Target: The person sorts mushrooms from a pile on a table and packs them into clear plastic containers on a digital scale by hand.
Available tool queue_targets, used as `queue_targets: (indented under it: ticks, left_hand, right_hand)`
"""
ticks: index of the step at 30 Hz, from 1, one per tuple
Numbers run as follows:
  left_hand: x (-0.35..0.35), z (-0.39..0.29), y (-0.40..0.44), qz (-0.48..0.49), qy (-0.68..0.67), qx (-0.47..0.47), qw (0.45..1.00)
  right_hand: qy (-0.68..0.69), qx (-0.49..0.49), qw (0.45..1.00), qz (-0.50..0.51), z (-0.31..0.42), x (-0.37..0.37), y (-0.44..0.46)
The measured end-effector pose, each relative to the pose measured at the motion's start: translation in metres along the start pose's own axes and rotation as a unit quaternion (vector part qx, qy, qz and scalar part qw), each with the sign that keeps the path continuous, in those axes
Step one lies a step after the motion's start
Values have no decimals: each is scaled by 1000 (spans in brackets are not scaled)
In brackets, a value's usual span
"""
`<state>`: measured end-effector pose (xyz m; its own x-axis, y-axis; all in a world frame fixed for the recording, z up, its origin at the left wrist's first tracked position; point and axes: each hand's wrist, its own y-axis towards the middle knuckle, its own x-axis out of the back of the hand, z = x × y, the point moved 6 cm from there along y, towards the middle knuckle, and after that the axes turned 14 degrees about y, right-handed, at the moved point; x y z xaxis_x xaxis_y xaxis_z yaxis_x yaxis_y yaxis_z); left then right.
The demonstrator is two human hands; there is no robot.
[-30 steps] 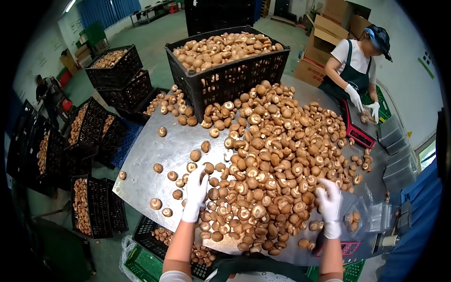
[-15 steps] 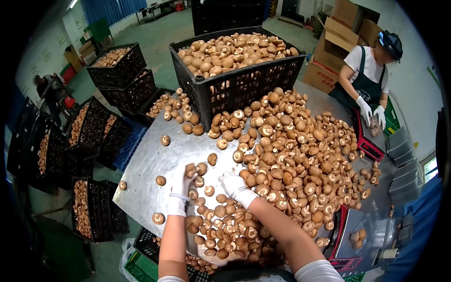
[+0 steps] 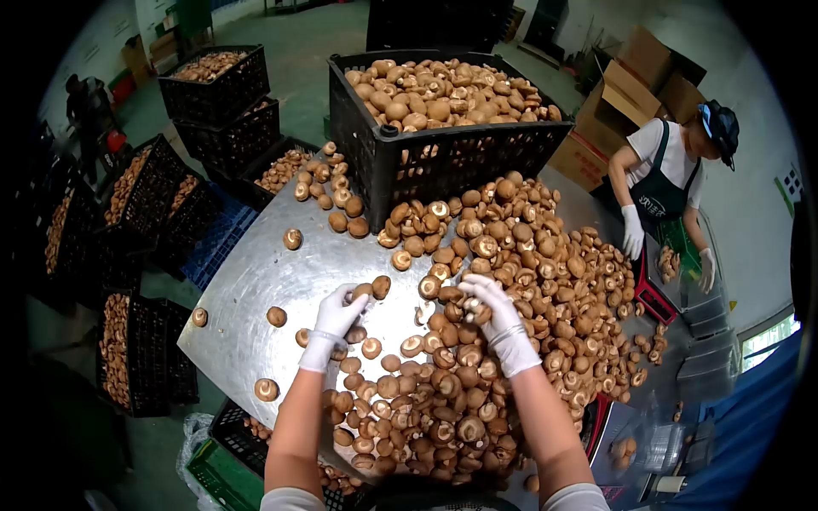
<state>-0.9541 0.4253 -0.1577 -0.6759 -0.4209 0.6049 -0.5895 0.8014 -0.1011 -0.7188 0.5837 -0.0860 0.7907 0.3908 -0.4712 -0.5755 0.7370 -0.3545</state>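
Note:
Both hands wear white gloves over a metal table point(image 3: 247, 272) strewn with brown shiitake mushrooms. My left hand point(image 3: 338, 317) is closed round a mushroom point(image 3: 362, 292), and another mushroom point(image 3: 381, 286) shows right beside its fingertips. At the edge of the big mushroom pile point(image 3: 554, 289), my right hand point(image 3: 494, 311) curls its fingers over a mushroom with its pale stem side showing point(image 3: 474, 310). A small pale stem piece point(image 3: 422, 314) lies between the hands. Nearer my body spreads a second heap of mushrooms point(image 3: 426, 400).
A black crate point(image 3: 477, 149) full of mushrooms stands at the table's back. More filled crates point(image 3: 217, 94) are stacked on the floor at left. Across the table at right, a co-worker point(image 3: 660, 170) stands by a red scale point(image 3: 654, 294). Another scale point(image 3: 609, 434) sits near my right forearm.
My right hand has moved right to the pile's edge and closed over a mushroom. My left hand, still holding a mushroom, has shifted slightly up. The co-worker's hands have moved apart.

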Motion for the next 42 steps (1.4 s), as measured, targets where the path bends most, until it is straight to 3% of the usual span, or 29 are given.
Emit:
queue_targets:
  ticks: [2,5,7,8,10,11,13,14,17,18,19,20,21,22,24,25,26,27,28,30,31,32,33,35,36,37,39,41,42]
  left_hand:
    - [-9,-8,-26,83,-425,82,898]
    - [-15,-39,-65,92,-579,74,807]
    - [-17,-60,-90,60,-609,49,789]
    - [-12,-73,-105,23,-560,36,827]
    - [-6,-77,-129,-78,-268,-36,959]
    - [-10,-84,-141,-104,-98,-106,984]
    - [-18,-113,-169,-111,57,-177,976]
    - [-27,-117,-180,-94,82,-196,973]
    - [-43,-127,-202,-19,-113,-207,972]
    - [-42,-129,-208,-25,-105,-213,971]
    - [-37,-129,-214,-39,-94,-214,971]
    - [-34,-126,-218,-33,-98,-192,976]
    - [-29,-118,-222,-34,-97,-164,981]
    - [-25,-107,-223,-30,-80,-162,983]
    - [-21,-84,-232,-16,-112,-110,987]
    - [-20,-74,-238,-16,-132,-88,987]
    - [-20,-64,-243,-5,-132,-59,989]
    - [-22,-54,-250,4,-135,-27,990]
    - [-24,-44,-257,-4,-132,-30,991]
    - [-28,-28,-271,-12,-132,-16,991]
    - [-30,-25,-278,-9,-136,0,991]
    - [-34,-17,-284,5,-184,49,982]
    - [-35,-14,-288,-23,-217,20,976]
    - [-27,-9,-295,-38,-219,52,974]
    - [-24,1,-297,-37,-241,103,964]
    - [-12,5,-295,-117,-191,40,974]
    - [11,36,-291,-178,-109,115,971]
    - [34,74,-275,-326,-153,58,931]
    - [51,82,-267,-366,-84,70,924]
  right_hand:
    - [-30,-43,998,36,-17,-29,-18]
    - [20,-146,983,111,-75,-49,-42]
    - [85,-172,965,181,-105,-58,-55]
    - [109,-163,962,192,-117,-56,-60]
    - [160,-173,958,163,-135,-55,-79]
    - [206,-202,947,140,-154,-44,-85]
    - [324,-193,916,138,-163,-38,-113]
    - [328,-195,919,104,-157,-38,-125]
    - [346,-178,920,55,-146,-5,-155]
    - [359,-163,918,44,-136,2,-167]
    - [260,-114,949,134,-105,21,-180]
    - [181,-29,977,105,-81,43,-192]
    - [96,51,993,36,-56,72,-205]
    - [-10,25,992,-126,-21,98,-234]
    - [-375,192,872,-250,45,151,-277]
    - [-495,239,757,-353,89,147,-315]
    - [-426,329,741,-401,98,176,-338]
    - [-462,339,689,-443,116,177,-359]
    - [-427,370,702,-433,119,217,-372]
    - [-490,328,649,-480,116,312,-402]
    - [-561,280,591,-508,113,349,-412]
    - [-553,266,611,-500,103,389,-422]
    - [-544,251,629,-496,94,417,-428]
    - [-564,209,624,-499,95,421,-436]
    - [-616,210,563,-510,102,400,-437]
    - [-598,241,574,-505,106,393,-436]
    - [-606,278,592,-452,112,360,-418]
    - [-635,300,582,-410,109,310,-395]
    - [-662,320,566,-372,108,283,-383]
